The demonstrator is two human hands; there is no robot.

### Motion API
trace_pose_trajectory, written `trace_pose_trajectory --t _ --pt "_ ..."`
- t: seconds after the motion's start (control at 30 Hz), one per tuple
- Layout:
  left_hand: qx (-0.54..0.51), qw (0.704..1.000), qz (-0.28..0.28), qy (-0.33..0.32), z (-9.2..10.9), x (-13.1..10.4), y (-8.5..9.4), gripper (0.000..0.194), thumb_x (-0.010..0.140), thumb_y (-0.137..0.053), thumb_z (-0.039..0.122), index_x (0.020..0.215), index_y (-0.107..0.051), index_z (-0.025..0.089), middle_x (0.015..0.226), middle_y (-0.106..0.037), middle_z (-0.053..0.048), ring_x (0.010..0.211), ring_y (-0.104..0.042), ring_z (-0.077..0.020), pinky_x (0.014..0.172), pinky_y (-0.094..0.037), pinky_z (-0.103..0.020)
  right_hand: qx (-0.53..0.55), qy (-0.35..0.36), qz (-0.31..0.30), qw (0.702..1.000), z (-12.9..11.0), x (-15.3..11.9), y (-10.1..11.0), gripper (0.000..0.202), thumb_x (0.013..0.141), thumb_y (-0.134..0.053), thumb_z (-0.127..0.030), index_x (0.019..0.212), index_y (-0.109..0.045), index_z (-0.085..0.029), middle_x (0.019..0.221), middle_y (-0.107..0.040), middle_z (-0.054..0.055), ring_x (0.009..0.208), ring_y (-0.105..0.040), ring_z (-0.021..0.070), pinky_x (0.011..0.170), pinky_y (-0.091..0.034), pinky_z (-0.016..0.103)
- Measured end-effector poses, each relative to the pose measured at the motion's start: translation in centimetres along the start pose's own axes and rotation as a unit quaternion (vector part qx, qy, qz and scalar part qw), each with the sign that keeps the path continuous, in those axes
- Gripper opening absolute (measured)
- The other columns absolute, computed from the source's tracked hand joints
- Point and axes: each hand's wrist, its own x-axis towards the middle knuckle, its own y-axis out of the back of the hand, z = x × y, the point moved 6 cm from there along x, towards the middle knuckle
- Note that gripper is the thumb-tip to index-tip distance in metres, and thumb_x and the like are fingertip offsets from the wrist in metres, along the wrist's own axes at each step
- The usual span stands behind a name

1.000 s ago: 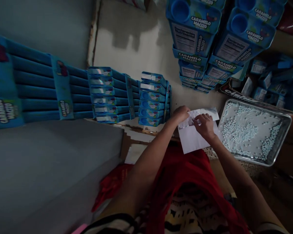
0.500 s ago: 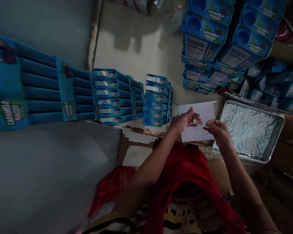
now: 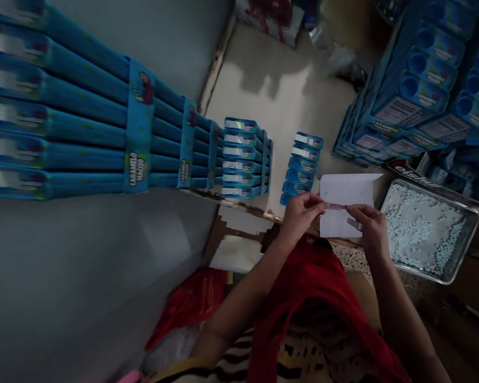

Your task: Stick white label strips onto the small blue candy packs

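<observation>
A person in a red apron [image 3: 305,271], seen from their own head height, works with two bare hands at a pale tabletop [image 3: 259,101]. A thin, narrow, pinkish strip [image 3: 337,206] runs between the hands, above a creased sheet of white paper [image 3: 345,187]. The left hand [image 3: 303,214] pinches one end of the strip between thumb and fingertips; the right hand [image 3: 370,226] pinches the other end the same way. A small whitish piece [image 3: 354,224] shows at the right hand's fingers; how it is held is unclear.

Just beyond the left hand stands a short row of blue printed cardboard boxes [image 3: 302,167]. Farther left, a long row of banded blue boxes [image 3: 139,122] runs along the table's edge. To the right of the paper, near the right hand, sits a shiny rectangular metal tray [image 3: 465,248] scattered with tiny pale-blue beads [image 3: 409,226]. Behind it, tall stacks of blue boxes labelled "Caramelo Macizo" [image 3: 427,96] fill the upper right.
</observation>
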Motion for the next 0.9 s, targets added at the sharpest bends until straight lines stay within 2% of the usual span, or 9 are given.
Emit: trace_pose_trajectory --t 0.07,0.17,0.27,0.33,0.47,0.67,0.9 --pt "0.052 0.997 0.044 -0.040 1.8 0.3 3.0 0.023 0.077 -0.082 0.039 0.081 -0.070 0.020 0.072 -0.071 0.000 0.066 -0.067 -0.0137 0.064 -0.055 -0.025 -0.007 0.021 -0.007 1.000 -0.2 0.5 -3.3 0.031 0.062 -0.093 -0.045 0.074 -0.079 -0.021 0.074 -0.075 0.001 0.065 -0.062 0.0145 0.061 -0.052 0.028" --pt "0.122 0.982 0.101 -0.099 4.5 2.1 6.8 0.012 0.082 -0.077 0.029 0.081 -0.071 0.019 0.072 -0.071 0.000 0.064 -0.066 -0.0139 0.066 -0.054 -0.026 -0.066 0.102 0.008 0.993 -1.2 2.1 -7.9 0.030 0.068 -0.087 -0.048 0.076 -0.079 -0.020 0.073 -0.074 0.001 0.067 -0.061 0.0155 0.065 -0.049 0.028" --pt "0.201 0.956 0.148 -0.157 6.8 4.3 9.0 0.007 0.084 -0.074 0.024 0.082 -0.071 0.019 0.076 -0.073 -0.002 0.069 -0.068 -0.0160 0.069 -0.054 -0.028 -0.195 0.188 0.050 0.961 -2.7 3.7 -11.2 0.029 0.079 -0.078 -0.049 0.080 -0.082 -0.020 0.069 -0.071 -0.001 0.065 -0.057 0.0155 0.066 -0.043 0.029" --pt "0.236 0.942 0.162 -0.177 7.6 5.7 9.7 0.007 0.085 -0.074 0.024 0.082 -0.071 0.019 0.079 -0.075 -0.003 0.076 -0.070 -0.0176 0.073 -0.055 -0.029 -0.271 0.207 0.085 0.936 -3.5 4.3 -12.6 0.029 0.081 -0.075 -0.048 0.082 -0.083 -0.020 0.063 -0.066 -0.002 0.061 -0.055 0.0155 0.064 -0.039 0.029" --pt "0.253 0.939 0.150 -0.177 7.6 7.7 10.1 0.007 0.087 -0.074 0.025 0.085 -0.072 0.019 0.084 -0.077 -0.004 0.082 -0.072 -0.0188 0.076 -0.056 -0.029 -0.343 0.199 0.137 0.908 -4.6 4.8 -13.7 0.025 0.082 -0.075 -0.046 0.082 -0.082 -0.022 0.058 -0.062 -0.004 0.058 -0.054 0.0162 0.063 -0.035 0.029" --pt "0.236 0.948 0.141 -0.158 7.3 8.8 10.5 0.006 0.086 -0.074 0.025 0.085 -0.072 0.019 0.086 -0.078 -0.004 0.084 -0.073 -0.0188 0.075 -0.057 -0.029 -0.342 0.187 0.129 0.912 -4.2 5.9 -14.0 0.024 0.083 -0.074 -0.047 0.083 -0.082 -0.024 0.058 -0.067 -0.002 0.061 -0.063 0.0200 0.062 -0.036 0.029" --pt "0.217 0.960 0.115 -0.136 6.5 9.7 10.3 0.005 0.085 -0.073 0.022 0.083 -0.070 0.019 0.082 -0.076 -0.003 0.079 -0.072 -0.0178 0.075 -0.056 -0.029 -0.367 0.193 0.125 0.902 -3.5 6.9 -13.6 0.026 0.083 -0.074 -0.049 0.083 -0.078 -0.023 0.064 -0.070 0.000 0.064 -0.065 0.0208 0.064 -0.040 0.029"
